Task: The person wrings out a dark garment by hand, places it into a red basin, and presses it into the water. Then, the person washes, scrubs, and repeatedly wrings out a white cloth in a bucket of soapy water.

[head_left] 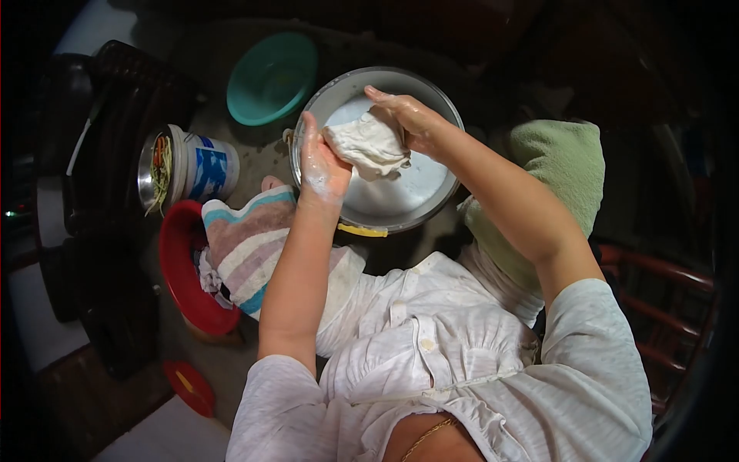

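Observation:
A bunched, wet-looking white cloth point(371, 145) is held between my two hands above a round metal pot point(419, 219) with whitish liquid inside. My left hand point(323, 162) grips the cloth's left side, thumb pointing up and white suds on the wrist. On the cloth's upper right, my right hand point(412, 117) holds it with some fingers hidden behind the folds. A yellow piece point(362, 230) lies along the pot's near rim.
A green basin point(273, 77) stands behind left. Left are a white bucket point(212, 168), a metal bowl with shredded food, and a red basin point(181, 269) holding fabric. Towels cover my knees, one striped point(254, 239), one green point(566, 169). A reddish chair point(662, 300) is right.

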Available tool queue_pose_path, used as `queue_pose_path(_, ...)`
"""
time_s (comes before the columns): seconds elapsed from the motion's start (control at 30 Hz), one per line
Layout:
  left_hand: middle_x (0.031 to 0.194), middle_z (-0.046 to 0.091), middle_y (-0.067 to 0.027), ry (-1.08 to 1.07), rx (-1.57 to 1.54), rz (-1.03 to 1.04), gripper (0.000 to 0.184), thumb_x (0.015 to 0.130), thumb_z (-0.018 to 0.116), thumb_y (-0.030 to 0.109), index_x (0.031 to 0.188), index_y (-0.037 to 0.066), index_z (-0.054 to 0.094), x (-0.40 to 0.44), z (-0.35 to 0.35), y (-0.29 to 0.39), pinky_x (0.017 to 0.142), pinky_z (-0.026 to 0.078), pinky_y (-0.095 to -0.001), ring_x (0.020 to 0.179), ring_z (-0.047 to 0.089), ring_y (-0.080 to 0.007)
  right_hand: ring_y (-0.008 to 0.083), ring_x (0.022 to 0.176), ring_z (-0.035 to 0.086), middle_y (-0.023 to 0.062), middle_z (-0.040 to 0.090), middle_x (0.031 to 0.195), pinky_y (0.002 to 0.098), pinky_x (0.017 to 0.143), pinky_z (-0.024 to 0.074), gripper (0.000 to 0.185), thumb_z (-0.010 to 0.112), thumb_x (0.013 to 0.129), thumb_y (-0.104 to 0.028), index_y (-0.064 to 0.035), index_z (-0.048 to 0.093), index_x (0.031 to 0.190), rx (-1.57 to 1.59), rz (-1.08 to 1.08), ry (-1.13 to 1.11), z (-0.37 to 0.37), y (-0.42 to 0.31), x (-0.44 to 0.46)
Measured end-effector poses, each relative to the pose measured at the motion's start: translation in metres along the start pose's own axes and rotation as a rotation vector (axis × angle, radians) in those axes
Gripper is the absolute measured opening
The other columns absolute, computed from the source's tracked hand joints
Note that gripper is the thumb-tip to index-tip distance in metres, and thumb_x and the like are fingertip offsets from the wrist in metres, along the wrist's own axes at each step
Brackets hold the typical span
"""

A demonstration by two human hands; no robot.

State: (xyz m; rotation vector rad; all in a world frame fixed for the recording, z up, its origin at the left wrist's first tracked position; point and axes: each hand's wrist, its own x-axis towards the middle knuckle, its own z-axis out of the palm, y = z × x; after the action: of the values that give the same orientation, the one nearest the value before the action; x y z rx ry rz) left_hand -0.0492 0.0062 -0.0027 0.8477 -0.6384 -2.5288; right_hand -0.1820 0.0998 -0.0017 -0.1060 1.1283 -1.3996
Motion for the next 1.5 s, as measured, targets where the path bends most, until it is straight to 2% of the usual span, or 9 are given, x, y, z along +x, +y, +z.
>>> queue_pose_path(0.23,0.116,0.050,-0.0105,0.029,0.116,-0.085,0.040,0.086,0.052,0.026,0.117,0.003,0.043,0.002,-0.015,-0.021,0.092,0.039,-0.0389,0.107,0.049,-0.0237,0.0222,0.087,0.055,0.0123,0.056,0.090,0.0323,0.082,0.0422,0.031,0.058,0.078,-0.021,0.0021,0.055,0.098,0.186,-0.096,-0.283,-0.023,0.008,0.019)
queue_pose_path(0.6,0.106,0.054,-0.0115,0.266,0.203,0.132,0.032,0.089,0.048,0.021,0.111,-0.001,0.045,-0.001,-0.003,-0.021,0.078,0.047,-0.0330,0.093,0.055,-0.0208,0.0166,0.078,0.052,0.0084,0.056,0.087,0.0293,0.070,0.0431,0.020,0.043,0.089,-0.016,-0.0004,0.053,0.097,0.117,-0.358,0.179,0.016,0.016,0.007)
queue_pose_path(0.73,0.093,0.054,-0.0072,0.323,0.215,0.009,0.032,0.092,0.039,0.031,0.107,0.004,0.048,-0.011,0.004,-0.018,0.077,0.045,-0.0318,0.086,0.055,-0.0193,0.0258,0.074,0.057,0.0147,0.056,0.082,0.0329,0.070,0.0457,0.021,0.044,0.088,-0.022,-0.0044,0.052,0.095,-0.729,-0.830,0.141,0.050,0.039,-0.019)
queue_pose_path(0.8,0.088,0.052,-0.0041,-0.486,-0.330,-0.004,0.033,0.091,0.036,0.038,0.101,0.010,0.049,-0.004,-0.023,-0.027,0.077,0.043,-0.0309,0.083,0.052,-0.0162,0.0344,0.073,0.056,0.0197,0.055,0.080,0.0373,0.068,0.0453,0.020,0.046,0.086,-0.023,-0.0050,0.052,0.091,-1.018,-1.142,0.062,0.062,0.043,-0.041)
queue_pose_path(0.93,0.092,0.053,-0.0036,-0.072,-0.072,-0.029,0.035,0.090,0.034,0.043,0.101,0.013,0.049,-0.011,-0.017,-0.043,0.079,0.043,-0.0301,0.087,0.052,-0.0160,0.0378,0.071,0.054,0.0204,0.057,0.076,0.0400,0.066,0.0444,0.020,0.046,0.085,-0.023,-0.0044,0.052,0.086,-1.184,-0.927,0.195,0.044,0.053,-0.015)
queue_pose_path(0.97,0.099,0.055,-0.0049,0.347,0.133,-0.055,0.039,0.090,0.033,0.044,0.106,0.011,0.049,-0.017,0.015,-0.042,0.081,0.043,-0.0305,0.094,0.053,-0.0183,0.0387,0.070,0.055,0.0210,0.058,0.078,0.0408,0.065,0.0439,0.023,0.046,0.086,-0.024,-0.0030,0.055,0.084,-1.153,-0.767,0.263,0.038,0.045,-0.011)
queue_pose_path(1.13,0.111,0.053,-0.0114,0.244,0.088,-0.026,0.039,0.093,0.033,0.031,0.115,0.001,0.044,-0.003,0.003,-0.048,0.085,0.044,-0.0357,0.099,0.054,-0.0255,0.0379,0.080,0.057,0.0219,0.060,0.081,0.0429,0.072,0.0433,0.035,0.045,0.084,-0.031,0.0008,0.058,0.088,-0.989,-0.382,0.419,-0.011,0.052,0.041)
queue_pose_path(1.33,0.125,0.040,-0.0154,0.692,0.413,-0.107,0.043,0.084,0.052,0.022,0.117,-0.003,0.041,0.026,-0.051,-0.044,0.097,0.030,-0.0376,0.114,0.040,-0.0249,0.0268,0.085,0.058,0.0204,0.060,0.087,0.0336,0.075,0.0427,0.029,0.052,0.081,-0.025,0.0004,0.058,0.094,-0.734,-0.234,0.429,-0.068,0.075,0.117)
queue_pose_path(1.5,0.122,0.034,-0.0119,0.552,0.365,-0.133,0.058,0.080,0.056,0.024,0.128,0.005,0.030,0.026,-0.067,-0.049,0.100,0.013,-0.0462,0.122,0.027,-0.0251,0.0276,0.090,0.057,0.0170,0.059,0.096,0.0369,0.076,0.0444,0.034,0.056,0.071,-0.016,-0.0069,0.054,0.104,-1.635,-0.227,0.301,-0.048,0.098,0.101)
